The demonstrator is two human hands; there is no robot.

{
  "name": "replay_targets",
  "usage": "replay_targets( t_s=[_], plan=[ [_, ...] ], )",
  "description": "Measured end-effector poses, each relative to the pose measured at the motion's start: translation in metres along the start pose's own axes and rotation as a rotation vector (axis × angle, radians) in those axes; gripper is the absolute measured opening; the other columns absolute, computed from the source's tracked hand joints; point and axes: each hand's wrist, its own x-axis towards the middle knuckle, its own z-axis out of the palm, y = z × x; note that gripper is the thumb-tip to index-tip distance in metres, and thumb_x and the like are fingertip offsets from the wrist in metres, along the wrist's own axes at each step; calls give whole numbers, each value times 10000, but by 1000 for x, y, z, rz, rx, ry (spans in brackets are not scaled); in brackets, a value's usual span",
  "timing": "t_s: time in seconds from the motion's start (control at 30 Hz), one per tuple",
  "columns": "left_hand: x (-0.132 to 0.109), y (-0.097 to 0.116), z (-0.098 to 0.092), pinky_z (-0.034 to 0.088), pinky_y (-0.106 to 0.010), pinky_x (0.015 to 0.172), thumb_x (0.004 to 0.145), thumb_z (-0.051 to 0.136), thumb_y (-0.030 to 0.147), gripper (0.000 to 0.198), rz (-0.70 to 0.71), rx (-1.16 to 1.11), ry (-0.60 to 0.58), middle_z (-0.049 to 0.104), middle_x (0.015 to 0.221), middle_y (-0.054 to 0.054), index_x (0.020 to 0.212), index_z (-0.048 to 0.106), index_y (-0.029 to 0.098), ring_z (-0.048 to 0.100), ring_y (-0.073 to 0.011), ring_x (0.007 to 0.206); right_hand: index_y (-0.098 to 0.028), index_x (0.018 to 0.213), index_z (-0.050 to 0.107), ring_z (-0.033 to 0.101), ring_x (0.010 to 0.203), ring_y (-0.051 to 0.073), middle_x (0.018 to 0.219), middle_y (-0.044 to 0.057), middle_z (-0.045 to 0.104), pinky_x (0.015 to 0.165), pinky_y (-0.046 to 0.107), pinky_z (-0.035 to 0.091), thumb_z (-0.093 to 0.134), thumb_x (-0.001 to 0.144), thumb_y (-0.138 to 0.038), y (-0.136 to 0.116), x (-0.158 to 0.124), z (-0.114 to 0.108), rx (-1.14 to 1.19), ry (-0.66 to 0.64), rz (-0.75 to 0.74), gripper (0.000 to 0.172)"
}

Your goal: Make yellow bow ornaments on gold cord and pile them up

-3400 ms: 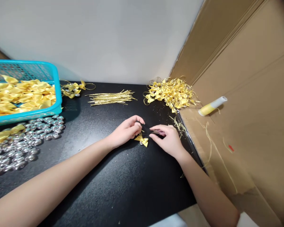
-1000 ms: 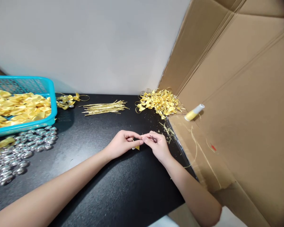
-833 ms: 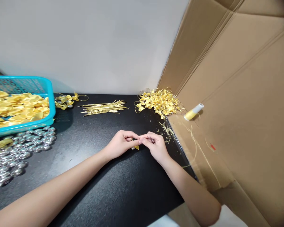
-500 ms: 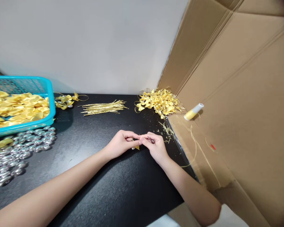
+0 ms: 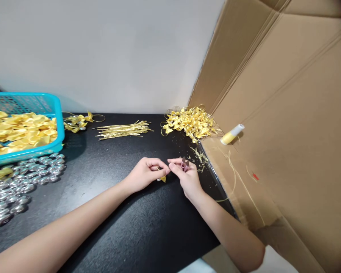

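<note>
Just right of the middle of the black table, my left hand [image 5: 147, 173] pinches a small yellow ribbon bow [image 5: 163, 178] between thumb and forefinger. A bit of silver shows beside the bow, and the rest of it is hidden by the fingers. Close by on the right, my right hand [image 5: 186, 176] is closed around a small dark purple tool [image 5: 184, 163], whose kind I cannot make out. The right thumb and forefinger come close to the left fingertips; whether they also pinch anything is too small to tell.
A turquoise basket [image 5: 60, 121] of yellow bows stands left, with silver beads [image 5: 31, 182] before it. Gold wire ties [image 5: 123, 130] lie at the back, between finished-looking bows [image 5: 76, 123] and a larger bow pile [image 5: 191, 123]. Cardboard [image 5: 287, 113] walls the right side, near a spool [image 5: 232, 134].
My right fingers have drawn slightly away from the left fingertips. The dark tool in the right palm shows more and has turned upward. The left hand barely moves, still on the bow.
</note>
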Motion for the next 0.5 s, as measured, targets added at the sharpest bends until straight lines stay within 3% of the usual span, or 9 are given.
replay_targets(
  t_s=[0.1,0.3,0.4,0.5],
  plan=[
    [0,3,0,381,-203,536,712,696,286,178,-17,18,-23,674,606,-36,712,707,108,540,-98,538,-240,778,747,518,579,129,633,-18,617,582,280,444,737,708,-350,-3,2,-6,-60,37,-39,132],
    [1,2,-1,384,-211,546,703,685,306,202,-40,58,-23,697,639,-53,727,713,107,557,-110,555,-211,845,673,606,724,162,735,12,641,691,290,484,574,852,-411,-15,10,-21,-208,16,-88,224],
    [1,1,-2,359,-214,533,705,680,338,236,-61,87,-10,680,620,-47,725,708,104,526,-104,532,-212,970,582,638,853,184,903,36,667,775,308,500,559,853,-377,-22,12,-44,-412,73,-65,203],
    [2,1,-3,324,-216,510,713,667,355,252,-77,126,-9,649,575,-31,731,706,107,491,-100,502,-206,1075,537,635,967,218,1036,82,665,858,354,489,464,909,-331,-24,3,-77,-780,163,-51,220]
  ],
)
